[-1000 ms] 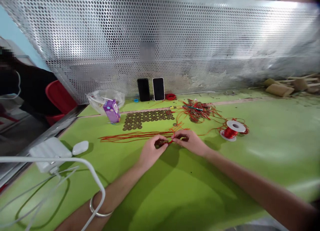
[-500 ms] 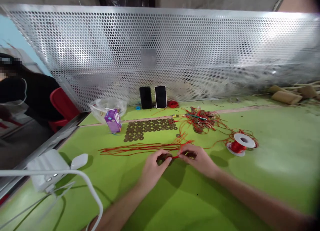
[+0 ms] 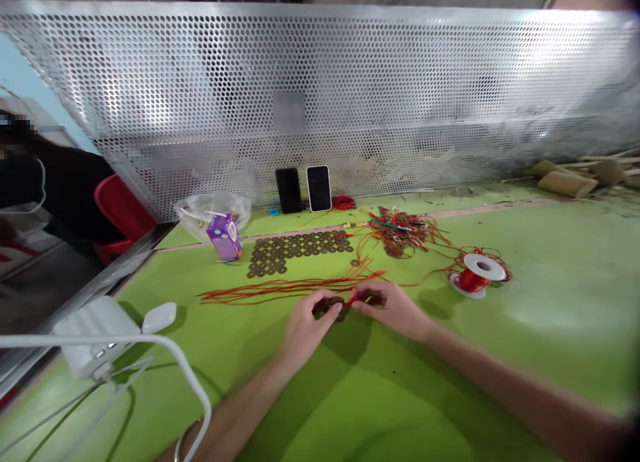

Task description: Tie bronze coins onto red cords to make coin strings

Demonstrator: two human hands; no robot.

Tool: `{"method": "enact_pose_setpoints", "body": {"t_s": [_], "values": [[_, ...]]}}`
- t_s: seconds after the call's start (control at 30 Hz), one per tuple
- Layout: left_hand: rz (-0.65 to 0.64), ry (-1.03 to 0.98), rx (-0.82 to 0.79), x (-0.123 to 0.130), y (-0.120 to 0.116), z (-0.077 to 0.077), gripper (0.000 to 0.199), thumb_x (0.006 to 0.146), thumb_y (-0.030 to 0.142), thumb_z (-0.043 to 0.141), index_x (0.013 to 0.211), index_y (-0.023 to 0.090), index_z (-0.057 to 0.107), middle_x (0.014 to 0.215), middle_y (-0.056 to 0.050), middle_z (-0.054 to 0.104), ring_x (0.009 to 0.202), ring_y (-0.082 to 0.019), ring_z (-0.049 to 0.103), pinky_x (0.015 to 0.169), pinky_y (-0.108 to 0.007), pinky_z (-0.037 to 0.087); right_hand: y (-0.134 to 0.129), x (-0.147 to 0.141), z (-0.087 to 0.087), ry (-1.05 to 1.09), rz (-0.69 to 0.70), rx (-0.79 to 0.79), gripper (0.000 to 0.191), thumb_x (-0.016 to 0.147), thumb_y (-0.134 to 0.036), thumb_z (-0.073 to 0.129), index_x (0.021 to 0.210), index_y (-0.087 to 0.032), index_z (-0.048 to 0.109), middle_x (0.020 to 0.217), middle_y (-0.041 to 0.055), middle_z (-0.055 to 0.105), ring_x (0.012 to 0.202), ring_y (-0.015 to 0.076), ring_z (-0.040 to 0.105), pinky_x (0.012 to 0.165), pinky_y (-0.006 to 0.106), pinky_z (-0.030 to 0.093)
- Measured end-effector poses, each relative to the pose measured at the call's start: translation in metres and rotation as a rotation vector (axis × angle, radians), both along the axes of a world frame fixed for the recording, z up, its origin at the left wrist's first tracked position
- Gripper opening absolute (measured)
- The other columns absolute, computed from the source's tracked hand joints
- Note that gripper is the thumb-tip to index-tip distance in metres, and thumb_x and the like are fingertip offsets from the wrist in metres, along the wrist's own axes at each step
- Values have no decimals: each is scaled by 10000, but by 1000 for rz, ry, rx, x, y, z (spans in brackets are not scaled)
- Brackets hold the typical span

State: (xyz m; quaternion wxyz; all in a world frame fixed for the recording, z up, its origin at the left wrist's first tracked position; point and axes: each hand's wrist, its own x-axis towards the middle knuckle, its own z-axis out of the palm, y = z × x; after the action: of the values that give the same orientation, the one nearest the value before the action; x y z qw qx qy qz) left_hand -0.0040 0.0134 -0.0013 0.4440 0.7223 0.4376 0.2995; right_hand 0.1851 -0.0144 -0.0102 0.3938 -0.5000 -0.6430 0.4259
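Left hand (image 3: pixel 306 325) and right hand (image 3: pixel 395 309), each pinching coins (image 3: pixel 331 307) on red cord (image 3: pixel 353 298).

No writing can be read: the print on the small purple carton (image 3: pixel 224 237), standing left of the coin rows (image 3: pixel 295 250), is too blurred.

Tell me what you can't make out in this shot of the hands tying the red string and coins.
- Head view: the knot in the red string is too small, covered by the left hand and right hand.
- Coins they pinch: count hidden by fingers.
- Phone screens: too small to read.
- Purple carton: print blurred.
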Motion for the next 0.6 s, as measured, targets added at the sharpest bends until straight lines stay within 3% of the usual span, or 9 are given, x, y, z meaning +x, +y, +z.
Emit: {"method": "enact_pose_setpoints", "body": {"t_s": [0.2,0.4,0.6], "values": [[-32,-55,-17,1,-1,-1,203,835,342,559,908,165,627,851,-54,703,794,-190,640,770,-321,487,1,-6,3,63,-30,-9,169,792,-323,602,825,-160,628,808,43,659,756,164,602,724,301,492],[-61,-64,-16,2,-3,-2,170,816,337,586,800,172,620,754,-21,673,707,-167,618,687,-279,476,-3,-7,0,94,-12,-60,207,736,-353,679,767,-160,612,698,9,607,635,132,548,611,256,442],[-50,-55,-32,3,-4,-5,141,806,310,578,766,178,609,707,-10,647,679,-163,599,656,-273,460,-4,-5,-3,180,-12,-132,305,658,-414,762,746,-169,602,689,0,607,639,131,554,622,260,443]]}}
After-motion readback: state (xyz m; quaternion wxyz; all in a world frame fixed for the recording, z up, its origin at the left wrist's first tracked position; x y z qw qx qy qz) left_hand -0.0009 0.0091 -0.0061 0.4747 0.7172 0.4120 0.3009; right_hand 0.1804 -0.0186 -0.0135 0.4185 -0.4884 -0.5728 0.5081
